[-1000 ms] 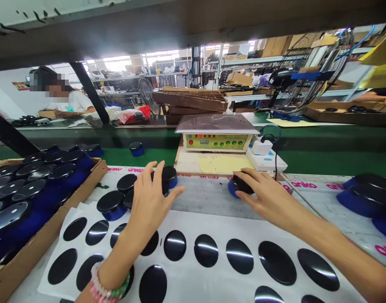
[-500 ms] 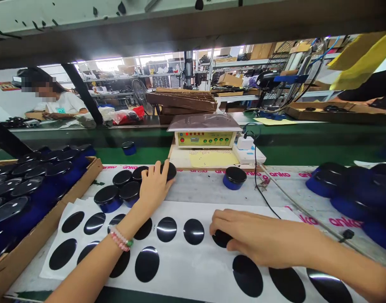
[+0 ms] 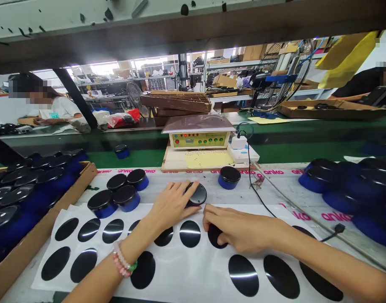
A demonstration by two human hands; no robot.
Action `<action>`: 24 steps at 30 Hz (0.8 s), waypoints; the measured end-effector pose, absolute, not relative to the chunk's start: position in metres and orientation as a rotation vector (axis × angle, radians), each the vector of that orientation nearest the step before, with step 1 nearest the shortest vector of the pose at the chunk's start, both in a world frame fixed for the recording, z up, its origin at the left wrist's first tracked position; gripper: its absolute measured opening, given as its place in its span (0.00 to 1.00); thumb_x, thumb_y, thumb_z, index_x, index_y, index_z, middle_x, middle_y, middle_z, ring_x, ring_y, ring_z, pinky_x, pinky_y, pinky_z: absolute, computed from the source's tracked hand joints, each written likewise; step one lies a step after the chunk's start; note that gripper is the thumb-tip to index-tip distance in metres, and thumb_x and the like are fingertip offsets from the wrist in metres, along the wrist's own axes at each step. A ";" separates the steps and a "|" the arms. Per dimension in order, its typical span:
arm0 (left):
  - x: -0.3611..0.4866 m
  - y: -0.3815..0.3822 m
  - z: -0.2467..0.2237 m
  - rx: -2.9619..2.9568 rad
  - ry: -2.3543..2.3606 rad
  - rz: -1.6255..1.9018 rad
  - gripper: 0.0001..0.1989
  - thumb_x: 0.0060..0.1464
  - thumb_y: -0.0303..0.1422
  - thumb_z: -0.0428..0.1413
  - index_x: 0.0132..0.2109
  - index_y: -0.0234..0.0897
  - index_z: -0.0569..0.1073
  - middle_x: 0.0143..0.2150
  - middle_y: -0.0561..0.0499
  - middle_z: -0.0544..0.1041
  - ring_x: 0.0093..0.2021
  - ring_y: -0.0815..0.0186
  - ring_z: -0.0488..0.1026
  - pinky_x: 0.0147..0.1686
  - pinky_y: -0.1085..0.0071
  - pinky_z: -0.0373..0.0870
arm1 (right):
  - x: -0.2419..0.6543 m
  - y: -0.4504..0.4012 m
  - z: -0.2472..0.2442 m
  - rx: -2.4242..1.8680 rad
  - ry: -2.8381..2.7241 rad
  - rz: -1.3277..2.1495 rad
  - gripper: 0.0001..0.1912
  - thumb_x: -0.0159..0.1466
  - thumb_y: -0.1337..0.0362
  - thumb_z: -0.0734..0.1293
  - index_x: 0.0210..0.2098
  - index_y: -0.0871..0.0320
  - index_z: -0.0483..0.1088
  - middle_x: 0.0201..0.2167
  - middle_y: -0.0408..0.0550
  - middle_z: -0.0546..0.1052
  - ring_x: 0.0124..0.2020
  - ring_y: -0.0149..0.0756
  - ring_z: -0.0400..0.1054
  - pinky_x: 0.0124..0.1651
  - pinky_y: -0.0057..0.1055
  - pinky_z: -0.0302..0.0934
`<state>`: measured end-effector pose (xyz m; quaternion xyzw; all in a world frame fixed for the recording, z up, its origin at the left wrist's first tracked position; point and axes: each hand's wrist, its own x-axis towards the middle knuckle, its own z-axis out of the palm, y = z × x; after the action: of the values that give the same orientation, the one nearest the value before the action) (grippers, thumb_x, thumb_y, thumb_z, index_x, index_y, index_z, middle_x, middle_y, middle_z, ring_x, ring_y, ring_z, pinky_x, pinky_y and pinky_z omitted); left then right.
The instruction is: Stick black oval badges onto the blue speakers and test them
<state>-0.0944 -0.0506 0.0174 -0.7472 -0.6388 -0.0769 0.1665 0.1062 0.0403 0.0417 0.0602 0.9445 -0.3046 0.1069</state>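
My left hand [image 3: 172,204], with a beaded bracelet on its wrist, is closed round a black-topped round piece [image 3: 197,195] near the middle of the bench. Just right of it, my right hand [image 3: 233,227] has its thumb and fingers at a black disc [image 3: 216,236] on a white sheet [image 3: 193,275]; its fingertips partly cover that disc. Rows of other black discs [image 3: 189,234] lie on the sheet. Several blue pieces with black tops [image 3: 126,198] stand left of my left hand, and a single blue piece [image 3: 229,177] stands behind my hands.
A carton [image 3: 63,191] full of blue pieces is at the left, and more blue pieces [image 3: 338,198] are grouped at the right. A control box [image 3: 199,141] stands at the back; a black cable [image 3: 259,191] runs forward from it. A person [image 3: 54,107] sits at the far left.
My left hand has moved right and nearer to me, bringing the round piece close to my right hand. My right hand remains at the same disc. The view has shifted slightly.
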 end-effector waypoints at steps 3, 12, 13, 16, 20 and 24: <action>-0.097 -0.048 0.017 -2.181 -1.805 -0.209 0.32 0.58 0.48 0.51 0.64 0.36 0.59 0.55 0.42 0.72 0.46 0.56 0.71 0.45 0.60 0.66 | 0.112 0.037 0.046 0.157 2.871 -0.850 0.18 0.56 0.79 0.63 0.42 0.56 0.63 0.43 0.46 0.67 0.44 0.37 0.63 0.44 0.32 0.58; -0.103 -0.049 0.011 -2.144 -1.861 -0.226 0.31 0.59 0.45 0.51 0.63 0.32 0.60 0.52 0.39 0.73 0.46 0.52 0.71 0.45 0.57 0.67 | 0.153 0.034 0.055 0.074 3.187 -0.300 0.08 0.67 0.70 0.59 0.34 0.57 0.67 0.33 0.48 0.70 0.33 0.38 0.63 0.35 0.33 0.57; -0.102 -0.048 0.011 -2.139 -1.861 -0.231 0.31 0.59 0.45 0.51 0.63 0.32 0.60 0.52 0.39 0.74 0.46 0.52 0.71 0.44 0.56 0.67 | 0.155 0.033 0.055 0.079 3.192 -0.269 0.08 0.67 0.70 0.59 0.34 0.57 0.67 0.33 0.48 0.70 0.33 0.38 0.63 0.35 0.33 0.58; -0.092 -0.052 0.016 -2.069 -1.875 -0.270 0.30 0.58 0.44 0.53 0.62 0.32 0.61 0.53 0.37 0.73 0.49 0.48 0.70 0.48 0.51 0.66 | 0.154 0.030 0.054 0.086 3.184 -0.198 0.10 0.64 0.76 0.58 0.35 0.57 0.66 0.36 0.48 0.70 0.35 0.38 0.63 0.36 0.33 0.58; -0.068 -0.088 0.017 -2.139 -1.755 -0.554 0.17 0.63 0.31 0.48 0.57 0.34 0.67 0.56 0.39 0.71 0.54 0.54 0.68 0.53 0.56 0.66 | 0.137 0.030 0.051 -0.008 3.165 -0.139 0.17 0.56 0.82 0.59 0.37 0.57 0.66 0.37 0.46 0.69 0.35 0.37 0.63 0.38 0.32 0.58; -0.070 -0.133 -0.003 -2.539 -1.571 -0.444 0.27 0.63 0.41 0.47 0.64 0.31 0.58 0.61 0.42 0.68 0.61 0.59 0.64 0.55 0.66 0.68 | 0.117 0.032 0.051 -0.088 3.117 -0.177 0.13 0.59 0.79 0.60 0.36 0.57 0.67 0.35 0.46 0.70 0.34 0.36 0.64 0.38 0.31 0.59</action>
<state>-0.0696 -0.1332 -0.0033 -0.8395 -0.5196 -0.1469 0.0614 0.1172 0.0322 0.0507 -0.0282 0.9980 -0.0566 0.0091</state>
